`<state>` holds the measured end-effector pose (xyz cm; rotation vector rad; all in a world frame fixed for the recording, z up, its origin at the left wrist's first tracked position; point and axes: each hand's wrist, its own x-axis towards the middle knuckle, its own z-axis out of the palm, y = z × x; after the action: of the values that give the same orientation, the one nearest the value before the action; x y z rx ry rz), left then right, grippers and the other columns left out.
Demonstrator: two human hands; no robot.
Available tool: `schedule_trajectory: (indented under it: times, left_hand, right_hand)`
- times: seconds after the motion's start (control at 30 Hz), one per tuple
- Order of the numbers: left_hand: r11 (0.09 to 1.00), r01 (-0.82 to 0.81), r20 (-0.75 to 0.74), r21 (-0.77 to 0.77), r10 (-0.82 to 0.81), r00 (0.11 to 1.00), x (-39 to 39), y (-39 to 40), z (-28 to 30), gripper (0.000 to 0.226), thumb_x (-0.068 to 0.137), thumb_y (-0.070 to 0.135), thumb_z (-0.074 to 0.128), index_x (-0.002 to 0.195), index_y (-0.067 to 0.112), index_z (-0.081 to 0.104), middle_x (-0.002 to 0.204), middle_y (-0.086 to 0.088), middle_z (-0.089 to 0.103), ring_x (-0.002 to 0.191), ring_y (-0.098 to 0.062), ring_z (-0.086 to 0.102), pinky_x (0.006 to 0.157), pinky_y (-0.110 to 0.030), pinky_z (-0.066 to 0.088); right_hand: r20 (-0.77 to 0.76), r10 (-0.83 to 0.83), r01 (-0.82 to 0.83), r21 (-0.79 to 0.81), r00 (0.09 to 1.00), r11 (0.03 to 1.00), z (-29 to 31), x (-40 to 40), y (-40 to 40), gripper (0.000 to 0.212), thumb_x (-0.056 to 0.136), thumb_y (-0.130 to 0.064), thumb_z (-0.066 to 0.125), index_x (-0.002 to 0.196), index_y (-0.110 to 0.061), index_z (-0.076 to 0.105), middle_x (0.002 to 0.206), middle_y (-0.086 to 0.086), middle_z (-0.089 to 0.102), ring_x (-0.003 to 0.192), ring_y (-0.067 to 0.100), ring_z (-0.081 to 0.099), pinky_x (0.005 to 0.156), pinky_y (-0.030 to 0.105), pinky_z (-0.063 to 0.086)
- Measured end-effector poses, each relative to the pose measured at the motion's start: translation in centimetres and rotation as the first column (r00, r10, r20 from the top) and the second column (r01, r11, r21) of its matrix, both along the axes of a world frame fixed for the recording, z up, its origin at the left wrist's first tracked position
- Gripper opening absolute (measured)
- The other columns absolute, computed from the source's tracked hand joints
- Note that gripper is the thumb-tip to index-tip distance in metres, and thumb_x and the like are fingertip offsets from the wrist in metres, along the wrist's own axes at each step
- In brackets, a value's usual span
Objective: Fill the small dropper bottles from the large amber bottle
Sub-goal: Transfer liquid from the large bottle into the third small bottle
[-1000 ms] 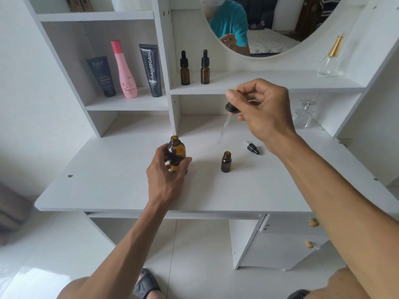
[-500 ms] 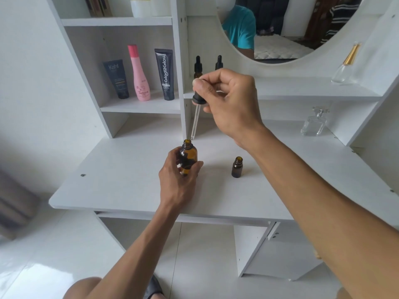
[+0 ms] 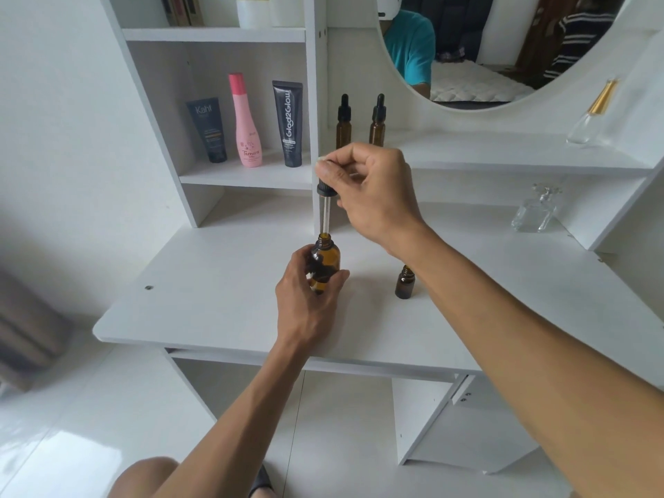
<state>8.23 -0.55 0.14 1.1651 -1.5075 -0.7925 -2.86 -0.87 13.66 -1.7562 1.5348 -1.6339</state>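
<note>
The large amber bottle (image 3: 326, 259) stands open on the white desk (image 3: 222, 303), and my left hand (image 3: 309, 300) grips its body. Above it my right hand (image 3: 370, 192) pinches a dropper (image 3: 326, 206) by its black cap. The glass tube hangs straight down with its tip at the bottle's mouth. A small amber bottle (image 3: 405, 282) stands uncapped on the desk to the right, partly behind my right forearm. Two capped dropper bottles (image 3: 344, 120) (image 3: 378, 121) stand on the shelf behind.
Three cosmetic containers (image 3: 248, 125) stand in the left shelf compartment. A clear glass perfume bottle (image 3: 535, 212) sits at the desk's back right, and another with a gold cap (image 3: 593, 115) is on the upper shelf. A round mirror (image 3: 485, 48) hangs above.
My right hand has carried the dropper leftward from above the small bottle to over the large bottle, then lowered it until the tip reached the mouth. The left hand kept its hold.
</note>
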Motion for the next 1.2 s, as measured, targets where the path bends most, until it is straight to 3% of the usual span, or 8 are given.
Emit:
schedule_trajectory:
  times: [0.17, 0.33, 0.53, 0.7, 1.07, 1.2]
  left_hand:
    - [1.000, -0.003, 0.003, -0.007, 0.004, 1.000, 0.0, -0.1, -0.1, 0.046, 0.081, 0.026, 0.078, 0.121, 0.026, 0.056, 0.103, 0.017, 0.063, 0.093, 0.017, 0.055, 0.083, -0.021, 0.051]
    - [1.000, 0.004, 0.008, -0.011, -0.004, 1.000, 0.1, -0.2, -0.2, 0.045, 0.082, 0.026, 0.078, 0.121, 0.024, 0.056, 0.103, 0.015, 0.064, 0.094, 0.015, 0.056, 0.078, -0.011, 0.048]
    - [1.000, 0.002, 0.005, -0.012, -0.002, 1.000, 0.1, -0.2, -0.2, 0.046, 0.082, 0.026, 0.078, 0.121, 0.024, 0.056, 0.105, 0.015, 0.065, 0.094, 0.010, 0.059, 0.083, -0.027, 0.054]
    - [1.000, 0.003, 0.007, -0.012, -0.003, 1.000, 0.1, -0.2, -0.2, 0.045, 0.082, 0.023, 0.076, 0.122, 0.022, 0.055, 0.104, 0.011, 0.065, 0.094, 0.010, 0.059, 0.083, -0.037, 0.057]
    - [1.000, -0.002, 0.018, -0.018, 0.002, 1.000, 0.1, -0.1, -0.1, 0.043, 0.081, 0.020, 0.076, 0.119, 0.026, 0.055, 0.099, 0.016, 0.064, 0.091, 0.010, 0.059, 0.083, -0.037, 0.056]
    - [1.000, -0.004, 0.019, -0.012, 0.005, 1.000, 0.1, -0.2, -0.1, 0.046, 0.081, 0.021, 0.076, 0.122, 0.023, 0.056, 0.100, 0.012, 0.065, 0.092, 0.008, 0.059, 0.082, -0.037, 0.057]
  right_hand:
    - [-0.030, 0.009, -0.008, 0.036, 1.000, 0.999, -1.5, 0.2, -0.2, 0.013, 0.091, -0.018, 0.072, 0.091, -0.005, 0.075, 0.079, 0.003, 0.076, 0.071, 0.011, 0.073, 0.072, 0.034, 0.062]
    - [-0.066, 0.018, -0.013, 0.074, 0.998, 0.997, -2.8, 0.3, -0.1, 0.015, 0.093, -0.020, 0.070, 0.088, -0.006, 0.075, 0.075, 0.000, 0.075, 0.071, 0.012, 0.072, 0.073, 0.032, 0.060]
    - [-0.066, -0.001, 0.010, 0.125, 0.998, 0.992, -4.6, 0.3, -0.1, 0.016, 0.092, -0.023, 0.070, 0.085, -0.009, 0.074, 0.075, 0.000, 0.075, 0.072, 0.017, 0.071, 0.072, 0.034, 0.058]
    - [-0.076, -0.016, 0.028, 0.157, 0.997, 0.987, -5.3, 0.3, 0.0, 0.016, 0.092, -0.026, 0.071, 0.087, -0.011, 0.075, 0.080, -0.001, 0.075, 0.077, 0.015, 0.071, 0.070, 0.027, 0.056]
    - [-0.033, -0.045, 0.050, 0.147, 0.998, 0.988, -5.8, 0.5, 0.1, 0.016, 0.091, -0.025, 0.073, 0.085, -0.011, 0.075, 0.075, -0.006, 0.073, 0.073, 0.010, 0.068, 0.060, 0.008, 0.045]
    - [-0.031, -0.051, 0.055, 0.133, 0.998, 0.990, -6.0, 0.6, 0.2, 0.016, 0.090, -0.026, 0.073, 0.085, -0.010, 0.075, 0.078, -0.005, 0.074, 0.075, 0.010, 0.069, 0.063, 0.011, 0.048]
